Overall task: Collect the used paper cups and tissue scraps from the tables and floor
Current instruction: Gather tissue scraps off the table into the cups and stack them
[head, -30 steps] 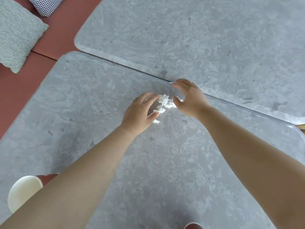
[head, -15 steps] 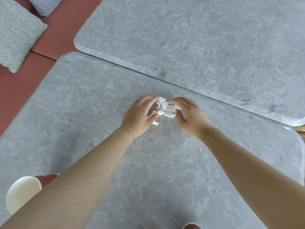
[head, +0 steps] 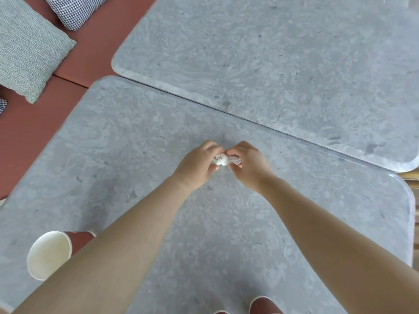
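Note:
A small wad of white tissue scraps is squeezed between my left hand and my right hand, just above the middle of the near grey stone table. Both hands close on the wad, so most of it is hidden by fingers. A paper cup, red outside and white inside, lies on its side at the table's near left, partly behind my left forearm. Another red cup shows at the bottom edge.
A second grey table butts against the far side of the near one. A red bench seat with a grey cushion and a checked cushion runs along the left. A wooden chair part shows at the right edge.
My hands came together and pulled the loose tissue scraps back toward me, pressing them into a tight wad. The right hand moved in from the table seam.

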Demonstrator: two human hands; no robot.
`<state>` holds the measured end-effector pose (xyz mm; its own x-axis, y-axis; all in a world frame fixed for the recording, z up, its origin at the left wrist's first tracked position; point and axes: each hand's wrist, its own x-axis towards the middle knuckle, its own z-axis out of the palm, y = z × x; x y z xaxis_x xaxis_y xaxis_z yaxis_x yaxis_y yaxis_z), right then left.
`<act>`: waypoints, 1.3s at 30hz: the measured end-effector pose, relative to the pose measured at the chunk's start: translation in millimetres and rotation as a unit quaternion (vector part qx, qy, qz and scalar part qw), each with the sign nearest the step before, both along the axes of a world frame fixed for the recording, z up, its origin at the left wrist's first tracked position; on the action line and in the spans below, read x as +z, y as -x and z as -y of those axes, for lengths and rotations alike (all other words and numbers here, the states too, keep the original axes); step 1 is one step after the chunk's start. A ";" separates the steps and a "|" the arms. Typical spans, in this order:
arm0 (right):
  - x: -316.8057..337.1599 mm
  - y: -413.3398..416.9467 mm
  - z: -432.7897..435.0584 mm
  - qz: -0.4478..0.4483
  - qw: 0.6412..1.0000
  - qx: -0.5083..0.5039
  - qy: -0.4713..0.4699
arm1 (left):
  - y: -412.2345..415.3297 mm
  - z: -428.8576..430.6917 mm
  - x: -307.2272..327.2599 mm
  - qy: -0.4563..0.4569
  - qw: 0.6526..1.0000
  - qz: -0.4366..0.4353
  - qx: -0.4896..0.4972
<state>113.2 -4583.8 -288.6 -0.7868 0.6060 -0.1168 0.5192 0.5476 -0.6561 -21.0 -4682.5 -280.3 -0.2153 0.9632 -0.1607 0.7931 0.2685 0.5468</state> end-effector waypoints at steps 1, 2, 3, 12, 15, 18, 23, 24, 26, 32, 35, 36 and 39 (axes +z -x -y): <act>0.8 -1.8 5.2 -0.004 1.000 -0.007 0.007 | -4.1 3.6 0.2 -0.002 1.000 0.010 0.014; 1.8 -4.3 10.4 -0.006 1.000 -0.011 0.012 | -8.8 7.6 0.7 -0.002 0.999 0.021 0.031; 3.1 -7.4 16.0 -0.004 1.000 -0.011 0.013 | -13.8 11.7 1.6 0.000 0.998 0.033 0.047; 36.9 -64.0 66.9 -0.017 0.998 -0.042 0.050 | -61.0 67.1 34.0 -0.018 0.992 0.089 0.085; 55.9 -87.9 84.8 -0.035 0.996 -0.059 0.054 | -79.9 83.2 53.0 -0.022 0.991 0.101 0.088; 72.4 -113.5 103.7 -0.047 0.997 -0.052 0.042 | -102.2 95.9 72.1 -0.005 0.991 0.105 0.083; 90.2 -162.0 130.8 -0.074 0.996 -0.048 0.028 | -141.3 121.5 97.4 -0.008 0.994 0.085 0.071; 92.0 -169.3 134.4 -0.077 0.995 -0.048 0.034 | -146.7 126.0 100.9 -0.012 0.994 0.081 0.076; 95.9 -183.7 143.0 -0.078 0.995 -0.048 0.045 | -159.5 136.9 107.8 -0.022 0.993 0.073 0.093; 103.3 -212.5 168.6 -0.070 0.994 -0.018 0.084 | -193.2 170.8 114.1 -0.025 0.988 0.069 0.138; 104.8 -223.5 175.5 -0.059 0.994 -0.013 0.091 | -205.3 184.2 114.6 -0.028 0.985 0.055 0.160; 105.2 -226.8 176.6 -0.062 0.994 -0.015 0.090 | -209.1 187.5 115.0 -0.033 0.984 0.051 0.167; 108.5 -237.7 177.9 -0.074 0.994 -0.014 0.081 | -223.4 194.4 116.4 -0.038 0.982 0.051 0.177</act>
